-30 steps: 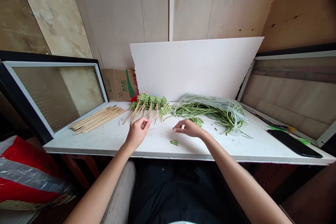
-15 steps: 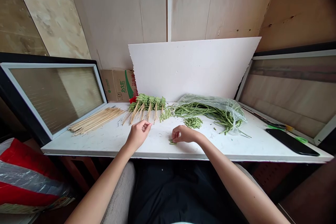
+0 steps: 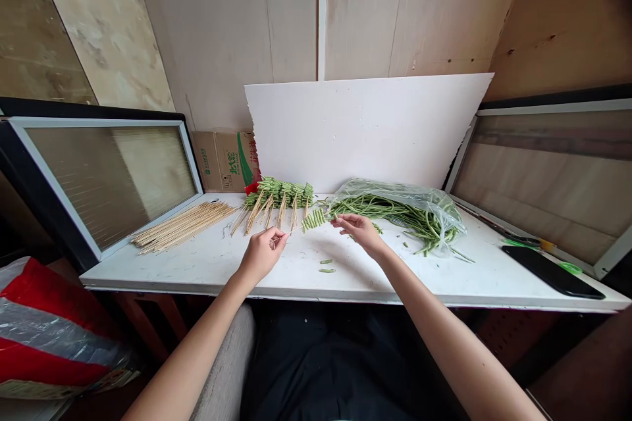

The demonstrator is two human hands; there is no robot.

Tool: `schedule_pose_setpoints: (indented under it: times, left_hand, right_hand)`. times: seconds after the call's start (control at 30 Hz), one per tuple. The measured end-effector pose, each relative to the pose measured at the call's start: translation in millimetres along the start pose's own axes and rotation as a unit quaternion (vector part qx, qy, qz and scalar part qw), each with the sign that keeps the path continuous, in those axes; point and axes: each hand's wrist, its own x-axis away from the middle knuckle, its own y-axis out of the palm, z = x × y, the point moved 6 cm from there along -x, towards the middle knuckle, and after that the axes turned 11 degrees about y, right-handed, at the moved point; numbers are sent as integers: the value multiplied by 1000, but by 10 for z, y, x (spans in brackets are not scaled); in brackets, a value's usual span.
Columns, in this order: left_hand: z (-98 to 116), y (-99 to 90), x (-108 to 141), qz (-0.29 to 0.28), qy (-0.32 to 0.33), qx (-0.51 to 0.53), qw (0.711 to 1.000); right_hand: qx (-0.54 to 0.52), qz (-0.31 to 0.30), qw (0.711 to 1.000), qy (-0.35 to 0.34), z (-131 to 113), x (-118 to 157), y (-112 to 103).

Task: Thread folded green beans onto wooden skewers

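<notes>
My left hand [image 3: 265,251] is closed in a pinch on the bare end of a bamboo skewer [image 3: 296,229]. Short green bean pieces [image 3: 315,219] are threaded in a row toward its far end. At that end my right hand [image 3: 359,230] pinches a single bean piece [image 3: 334,216] by the skewer's tip; whether the tip has entered it is too small to tell. Two loose cut pieces [image 3: 326,270] lie on the white table [image 3: 276,276] below the hands. Behind the right hand a pile of cut beans [image 3: 378,228] is mostly hidden.
Loaded bean skewers [image 3: 281,192] are stacked at the back, with bare bamboo skewers [image 3: 182,227] to their left. A clear plastic bag [image 3: 419,197] of long beans lies right of centre. A black phone [image 3: 550,271] rests far right. A white board [image 3: 370,131] and cardboard box [image 3: 224,161] stand behind.
My right hand has risen from the table near the front edge to the skewer's far end, bringing a bean piece. Two pieces it covered now show. The left hand has barely moved.
</notes>
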Motion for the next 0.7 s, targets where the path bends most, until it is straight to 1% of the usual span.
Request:
schedule_pose_setpoints:
  times: [0.07, 0.17, 0.33, 0.53, 0.7]
  left_hand:
    - [10, 13, 6, -4, 0, 5, 1000]
    - [16, 36, 14, -11, -2, 15, 1000]
    - [0, 67, 23, -14, -7, 27, 1000]
    - [-28, 89, 37, -9, -18, 44, 999]
    - [-25, 98, 38, -13, -18, 44, 999]
  right_hand:
    - [-86, -14, 996, 8, -24, 11, 10]
    - [-147, -27, 989, 10, -76, 38, 43]
    - [-190, -37, 981, 9, -143, 71, 98]
    - [-246, -35, 969, 10, -146, 79, 135]
    - [-255, -28, 967, 16, -166, 94, 149]
